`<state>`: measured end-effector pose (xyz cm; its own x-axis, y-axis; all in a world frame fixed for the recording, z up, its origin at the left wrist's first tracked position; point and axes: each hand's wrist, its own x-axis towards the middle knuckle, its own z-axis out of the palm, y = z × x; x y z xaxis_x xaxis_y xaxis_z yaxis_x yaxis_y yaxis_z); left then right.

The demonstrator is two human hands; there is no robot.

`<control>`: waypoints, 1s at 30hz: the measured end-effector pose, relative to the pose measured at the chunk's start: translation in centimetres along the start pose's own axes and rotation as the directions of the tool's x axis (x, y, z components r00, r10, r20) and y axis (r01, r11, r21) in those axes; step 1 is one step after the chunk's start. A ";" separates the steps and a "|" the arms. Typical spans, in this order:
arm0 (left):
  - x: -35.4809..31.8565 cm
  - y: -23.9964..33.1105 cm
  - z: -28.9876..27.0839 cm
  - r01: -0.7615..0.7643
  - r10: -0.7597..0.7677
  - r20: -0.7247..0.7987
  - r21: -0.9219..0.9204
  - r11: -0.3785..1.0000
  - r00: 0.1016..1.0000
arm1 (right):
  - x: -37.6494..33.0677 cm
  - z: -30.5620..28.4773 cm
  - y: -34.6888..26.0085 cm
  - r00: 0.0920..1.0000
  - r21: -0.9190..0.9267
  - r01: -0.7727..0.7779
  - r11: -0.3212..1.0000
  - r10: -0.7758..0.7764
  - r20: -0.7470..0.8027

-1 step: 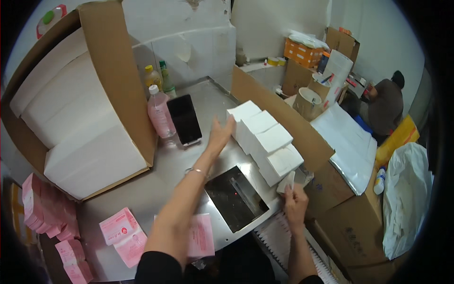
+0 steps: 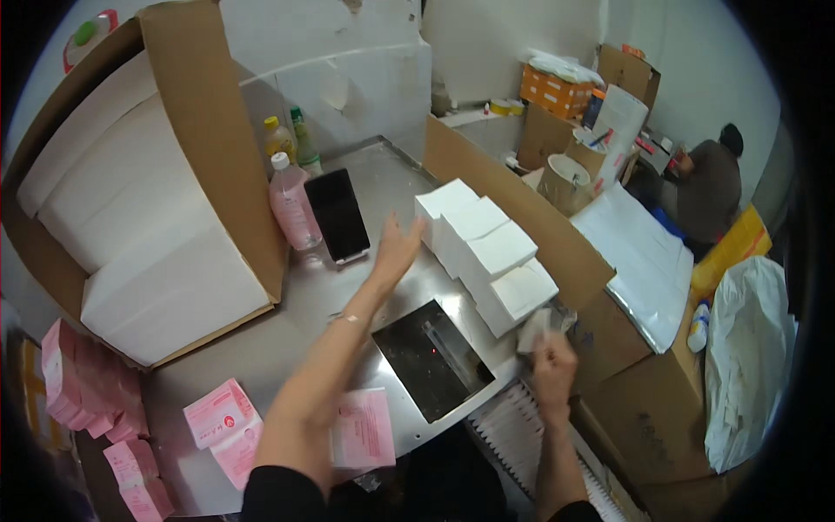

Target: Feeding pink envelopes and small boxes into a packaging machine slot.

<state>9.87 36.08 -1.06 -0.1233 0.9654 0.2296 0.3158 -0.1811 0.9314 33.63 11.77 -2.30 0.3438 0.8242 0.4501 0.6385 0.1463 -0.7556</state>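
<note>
Several blocks of stacked white paper sheets [image 2: 487,248] stand in a slanting row on the metal table. My left hand [image 2: 400,246] is at the far left end of this row, thumb and fingers apart. Its fingertips are beside the end block; whether they touch it I cannot tell. My right hand [image 2: 554,358], smeared by motion, is closed on a small whitish piece of paper [image 2: 533,331] just off the near right end of the row. Between my arms a dark glass panel with a red light [image 2: 433,361] is set into the table.
Pink printed packets [image 2: 224,422] are on the table's left, with more stacked at its edge. A large carton [image 2: 209,130] of white stacks stands at left, by a phone on a stand [image 2: 335,213] and bottles [image 2: 291,204]. Cardboard cartons [image 2: 639,418] line the right. A person sits at far right.
My right hand has shifted slightly to the right with the piece of paper, which now appears blurred. My left hand has moved slightly left, beside the end block.
</note>
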 end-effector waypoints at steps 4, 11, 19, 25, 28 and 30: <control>-8.7 2.4 -7.9 -0.043 -0.005 0.550 0.074 0.996 0.835 | 2.9 -3.9 -3.2 0.897 -0.176 0.089 0.980 -0.156 -0.414; -26.3 7.4 -16.6 -0.441 0.086 0.600 0.476 0.761 0.796 | 6.7 1.9 -2.0 0.784 -0.602 0.539 0.589 -0.612 0.104; -31.9 1.2 -14.8 -0.314 0.303 0.173 0.797 0.516 0.937 | 7.0 3.3 -3.8 0.772 -0.643 0.571 0.511 -0.599 0.211; -32.1 1.5 -14.6 -0.269 0.351 0.094 0.829 0.491 0.932 | 5.9 3.2 -2.8 0.831 -0.597 0.534 0.599 -0.504 0.237; -32.2 2.3 -14.7 -0.232 0.258 0.109 0.826 0.513 0.960 | 6.2 3.2 -2.9 0.850 -0.521 0.504 0.689 -0.501 0.160; -31.9 2.2 -14.9 -0.261 0.313 0.115 0.839 0.477 0.943 | 6.7 3.0 -3.5 0.858 -0.495 0.503 0.708 -0.478 0.187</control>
<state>0.50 2.08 -2.09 0.0904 0.8749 0.4758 0.9723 -0.1809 0.1478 31.60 18.42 1.93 -0.1395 0.7397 0.6583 0.9662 0.2472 -0.0731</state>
